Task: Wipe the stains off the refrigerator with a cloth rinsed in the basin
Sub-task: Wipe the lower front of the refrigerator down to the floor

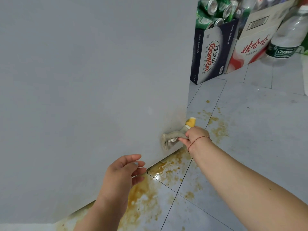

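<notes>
Pressing a bunched grey cloth [171,139] against the low right corner of the refrigerator [93,84], you are gripping it in your right hand [194,136], fingers curled round the fabric. Your left hand [124,172] is hovering beside the panel, fingers loosely spread, holding nothing. Brown spill [168,170] is lying wet on the floor tiles [250,130] directly beneath; letting the cloth dip into it is risking fresh smears on the panel. No basin is showing.
</notes>
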### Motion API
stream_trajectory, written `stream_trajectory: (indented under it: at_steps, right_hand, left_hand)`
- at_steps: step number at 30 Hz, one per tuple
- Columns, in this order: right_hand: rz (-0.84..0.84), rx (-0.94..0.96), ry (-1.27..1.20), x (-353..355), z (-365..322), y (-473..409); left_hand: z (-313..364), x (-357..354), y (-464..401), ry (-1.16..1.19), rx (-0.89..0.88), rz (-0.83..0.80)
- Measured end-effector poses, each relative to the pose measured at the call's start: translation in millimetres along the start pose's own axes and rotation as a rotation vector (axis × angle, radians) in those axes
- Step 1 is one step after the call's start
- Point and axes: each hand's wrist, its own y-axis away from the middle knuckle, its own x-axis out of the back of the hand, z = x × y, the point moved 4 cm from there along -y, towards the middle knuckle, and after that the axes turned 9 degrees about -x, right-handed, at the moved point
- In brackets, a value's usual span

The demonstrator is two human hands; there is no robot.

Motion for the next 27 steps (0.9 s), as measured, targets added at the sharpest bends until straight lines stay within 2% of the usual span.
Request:
stream_trajectory:
  at_steps: [4, 13, 17, 20, 23, 25, 27]
  right_hand:
    - [-0.032, 0.108, -0.151, -13, -22, 38]
    - [-0.214, 0.272, -0.158, -26, -57, 112]
    - [-0.366, 0.377, -0.128, -22, -60, 146]
    - [-0.468, 0.294, -0.103, -7, -40, 159]
    - [-0.533, 0.115, -0.071, 4, -5, 160]
    - [-0.533, -0.002, -0.033, 9, 17, 157]
    - [-0.469, -0.041, 0.067, 15, 29, 154]
  left_hand:
    - [5, -3, 7, 0.012, -0.005, -0.012]
    - [16, -1, 13, 0.045, -0.033, -0.015]
    - [8, -5, 14, 0.178, 0.033, -0.009]
    - [2, -8, 20, 0.375, 0.155, -0.045]
    - [-2, -15, 29, 0.541, 0.298, -0.185]
    - [-4, -18, 36, 0.579, 0.333, -0.249]
    - [-8, -18, 43, 0.55, 0.308, -0.243]
